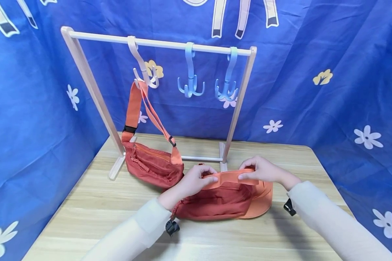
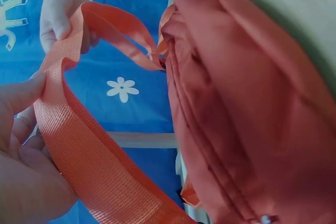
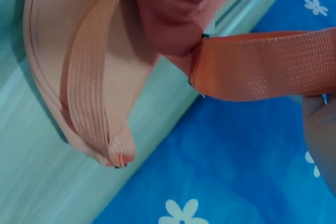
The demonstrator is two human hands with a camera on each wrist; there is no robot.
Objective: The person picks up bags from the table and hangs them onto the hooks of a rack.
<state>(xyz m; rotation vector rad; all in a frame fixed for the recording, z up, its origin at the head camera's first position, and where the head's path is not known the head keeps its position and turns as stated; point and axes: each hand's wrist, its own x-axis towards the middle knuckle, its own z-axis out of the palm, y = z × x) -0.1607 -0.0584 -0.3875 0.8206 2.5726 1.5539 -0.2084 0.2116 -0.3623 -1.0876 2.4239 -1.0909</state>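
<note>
A red waist bag [image 1: 215, 204] lies on the table, its orange strap [image 1: 230, 177] raised above it. My left hand [image 1: 194, 179] pinches the strap near its left part between thumb and fingers. At the strap's right part, my right hand [image 1: 259, 170] pinches it too, so a short stretch spans between them. In the left wrist view the orange webbing [image 2: 100, 150] loops up from the bag [image 2: 262, 98]. A rounded orange item [image 1: 262, 201] shows from under the bag's right end. A webbing band [image 3: 86, 72] lies across it in the right wrist view.
A rack [image 1: 99, 98] stands at the back. A second red waist bag [image 1: 153, 166] hangs by its strap from a white hook [image 1: 143, 67], its body reaching the table. Two blue hooks [image 1: 191, 74] hang farther right. Blue cloth [image 1: 281, 98] surrounds the wooden table [image 1: 85, 217].
</note>
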